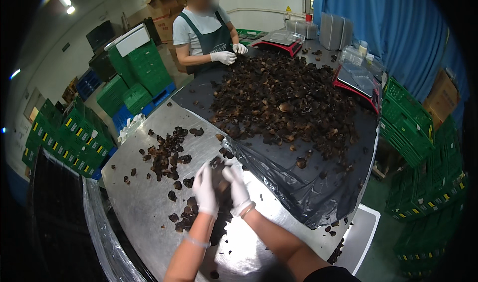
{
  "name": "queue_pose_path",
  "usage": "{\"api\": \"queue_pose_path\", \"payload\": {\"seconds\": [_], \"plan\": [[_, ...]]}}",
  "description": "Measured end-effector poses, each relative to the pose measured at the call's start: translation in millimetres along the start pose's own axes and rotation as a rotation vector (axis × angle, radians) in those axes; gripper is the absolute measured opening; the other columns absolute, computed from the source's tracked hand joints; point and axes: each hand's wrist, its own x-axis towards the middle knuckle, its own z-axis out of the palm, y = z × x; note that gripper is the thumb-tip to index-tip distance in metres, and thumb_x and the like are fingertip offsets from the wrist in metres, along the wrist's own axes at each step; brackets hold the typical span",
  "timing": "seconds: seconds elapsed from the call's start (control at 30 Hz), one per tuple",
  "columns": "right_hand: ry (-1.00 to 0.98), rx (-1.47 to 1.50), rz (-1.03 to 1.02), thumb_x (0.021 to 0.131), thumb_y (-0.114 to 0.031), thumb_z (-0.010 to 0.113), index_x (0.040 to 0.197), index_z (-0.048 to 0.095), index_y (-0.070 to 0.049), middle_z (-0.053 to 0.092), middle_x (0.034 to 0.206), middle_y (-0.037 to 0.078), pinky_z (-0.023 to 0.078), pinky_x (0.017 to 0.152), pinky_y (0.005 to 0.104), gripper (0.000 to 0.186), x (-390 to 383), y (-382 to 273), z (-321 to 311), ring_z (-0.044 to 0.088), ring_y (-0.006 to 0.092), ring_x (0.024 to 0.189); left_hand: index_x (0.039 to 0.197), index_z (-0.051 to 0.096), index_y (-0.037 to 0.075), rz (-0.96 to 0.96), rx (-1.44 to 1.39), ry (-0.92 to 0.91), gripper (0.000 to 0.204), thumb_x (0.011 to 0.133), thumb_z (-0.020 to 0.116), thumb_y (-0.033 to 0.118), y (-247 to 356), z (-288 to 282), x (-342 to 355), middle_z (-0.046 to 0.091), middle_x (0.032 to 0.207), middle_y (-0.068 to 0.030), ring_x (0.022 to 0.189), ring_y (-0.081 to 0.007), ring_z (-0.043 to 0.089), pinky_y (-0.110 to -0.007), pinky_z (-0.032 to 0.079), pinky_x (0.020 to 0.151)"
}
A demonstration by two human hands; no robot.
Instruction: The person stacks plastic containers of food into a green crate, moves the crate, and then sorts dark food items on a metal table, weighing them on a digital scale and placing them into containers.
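Low in the view, my left hand (204,190) and my right hand (236,187), both in white gloves, are closed on dark brown mushroom pieces (220,177), facing each other above a steel table (129,202). Loose pieces (168,155) lie to the left and beneath my hands. Beyond them, a large heap of the same dark mushrooms (284,103) covers much of a black plastic sheet (298,192), whose crumpled edge is just right of my hands.
Across the table stands a co-worker (201,38) in a green apron, gloved hands at the heap. Two red scales (356,85), clear containers (336,30) and a white bin (361,232) border the work area. Green crates (79,132) are stacked on both sides.
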Motion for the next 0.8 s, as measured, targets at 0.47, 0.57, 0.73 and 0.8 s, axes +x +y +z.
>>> {"api": "queue_pose_path", "payload": {"seconds": [0.47, 0.57, 0.73, 0.8], "plan": [[0.190, 0.013, -0.276, 0.089, -0.044, 0.052, 0.143, 0.023, -0.010, 0.038, 0.139, 0.013, 0.048, 0.086, 0.0416, 0.070, 92, -135, -107, 0.049, 0.0307, 0.117, 0.127, 0.052, 0.004, 0.435, 0.651, -0.128, 0.042, 0.098, 0.038, 0.031, 114, -51, 81, 0.051, 0.130, -0.0104, 0.125, -0.0206, 0.042, -0.030, 0.027, 0.106], [-0.279, -0.402, 0.031, 0.089, -0.036, 0.055, 0.136, 0.039, -0.007, 0.044, 0.136, 0.013, 0.045, 0.091, 0.0371, 0.057, 72, -36, -68, 0.048, 0.0303, 0.118, 0.120, 0.057, 0.001, 0.459, 0.895, 0.233, 0.037, 0.096, 0.043, 0.026, 45, -208, 38, 0.056, 0.126, -0.0115, 0.120, -0.0251, 0.048, -0.034, 0.030, 0.105], [-0.510, -1.722, -0.552, 0.087, -0.050, 0.050, 0.129, 0.051, -0.026, 0.047, 0.134, 0.010, 0.026, 0.107, 0.0434, 0.048, 80, 61, -31, 0.034, 0.0360, 0.129, 0.123, 0.055, 0.007, 0.383, 0.969, 0.197, 0.037, 0.093, 0.045, 0.026, -50, -259, -32, 0.048, 0.134, -0.0153, 0.132, -0.0323, 0.034, -0.042, 0.019, 0.110], [-0.635, -1.773, -0.440, 0.087, -0.056, 0.045, 0.126, 0.054, -0.027, 0.050, 0.131, 0.011, 0.020, 0.108, 0.0472, 0.049, 76, 75, -36, 0.034, 0.0350, 0.129, 0.125, 0.053, 0.006, 0.321, 1.067, 0.125, 0.038, 0.090, 0.045, 0.021, -60, -231, -46, 0.049, 0.132, -0.0164, 0.128, -0.0315, 0.038, -0.039, 0.024, 0.109]]}}
